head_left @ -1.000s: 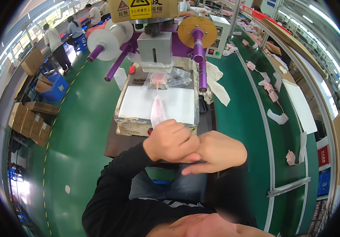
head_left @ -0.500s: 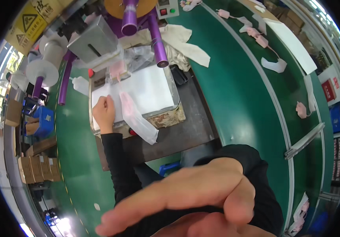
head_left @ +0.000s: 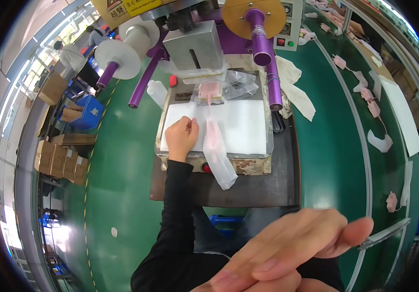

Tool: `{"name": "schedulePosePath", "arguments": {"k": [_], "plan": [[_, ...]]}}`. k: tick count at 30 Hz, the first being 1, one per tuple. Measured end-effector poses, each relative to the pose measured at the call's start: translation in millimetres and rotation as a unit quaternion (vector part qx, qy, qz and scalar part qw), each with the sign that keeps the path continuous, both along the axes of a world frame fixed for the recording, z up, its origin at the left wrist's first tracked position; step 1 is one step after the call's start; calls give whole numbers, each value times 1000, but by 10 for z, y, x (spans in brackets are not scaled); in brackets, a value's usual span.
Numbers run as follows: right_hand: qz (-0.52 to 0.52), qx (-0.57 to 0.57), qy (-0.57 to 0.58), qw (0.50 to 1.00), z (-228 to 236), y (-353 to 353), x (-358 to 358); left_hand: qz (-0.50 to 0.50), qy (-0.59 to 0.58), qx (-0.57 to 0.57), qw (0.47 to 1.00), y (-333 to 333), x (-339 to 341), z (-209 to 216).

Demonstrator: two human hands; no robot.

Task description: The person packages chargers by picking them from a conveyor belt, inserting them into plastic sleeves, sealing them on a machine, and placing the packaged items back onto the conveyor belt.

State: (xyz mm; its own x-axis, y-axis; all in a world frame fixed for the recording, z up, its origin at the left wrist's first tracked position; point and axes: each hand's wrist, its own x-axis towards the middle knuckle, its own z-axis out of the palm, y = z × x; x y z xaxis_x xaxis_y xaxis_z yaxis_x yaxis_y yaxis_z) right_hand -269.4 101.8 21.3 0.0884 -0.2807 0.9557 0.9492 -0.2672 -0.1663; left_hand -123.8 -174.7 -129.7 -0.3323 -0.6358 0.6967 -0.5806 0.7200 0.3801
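Note:
My left hand (head_left: 182,138) rests as a closed fist on a white sheet (head_left: 247,127) covering the machine's bed; nothing sticks out of it. Just right of the fist lies a pink piece inside a whitish translucent sleeve (head_left: 219,158), its lower end hanging over the bed's front edge. A thin pink cord links it to a pink block (head_left: 210,90), which sits below the metal press head (head_left: 193,51) beside crumpled clear film (head_left: 242,86). Close to the camera, my right hand (head_left: 292,238) is raised with fingers stretched out, holding nothing visible. Skin below it is cut off by the lower edge.
Purple rollers (head_left: 273,80) and a white film roll (head_left: 117,58) flank the press. A white bottle (head_left: 157,92) stands left of the bed, a pale cloth (head_left: 294,90) right. Pink pieces (head_left: 373,109) lie along the green bench at right. Cartons (head_left: 58,160) and two people are at left.
The view has swung, so the bench and machine appear farther right and lower. My right hand has moved up and right in the picture, fingers still stretched. My left fist stays on the sheet.

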Motion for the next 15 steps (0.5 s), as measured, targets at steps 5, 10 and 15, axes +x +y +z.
{"name": "schedulePosePath", "arguments": {"k": [5, 10, 15], "plan": [[-192, 258, -7, 947, 202, 126, -352, -23, 12, -8, 1000, -5, -160, 19], [-650, 144, 256, 700, 169, -152, -563, -17, -15, 2, 1000, 10, -57, 59], [-793, -81, 378, 470, 28, -397, -173, -190, -85, -60, 976, 461, -89, 454]]}}
